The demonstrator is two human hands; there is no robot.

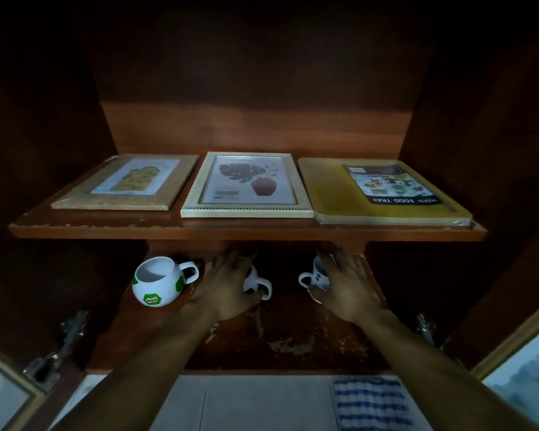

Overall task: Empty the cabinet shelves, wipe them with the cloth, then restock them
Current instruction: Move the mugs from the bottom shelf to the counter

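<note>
Counting three mugs (156, 284): left hand (227, 287) grips middle mug (253, 283), right hand (347, 286) grips right mug (319, 275).

Upper wooden shelf (246, 230): cork-framed picture (128, 181), white-framed leaf print (246, 185) and wrapped yellow food tray (386, 194) lie flat, side by side.
Lower worn shelf (293, 321): white-green ball-shaped mug (157, 281) upright at left.
Black-white mug (257, 284): gripped by left hand (227, 284).
Small patterned mug (316, 275): gripped by right hand (346, 284).
Blue-striped cloth (371, 402): lies below the cabinet.
</note>
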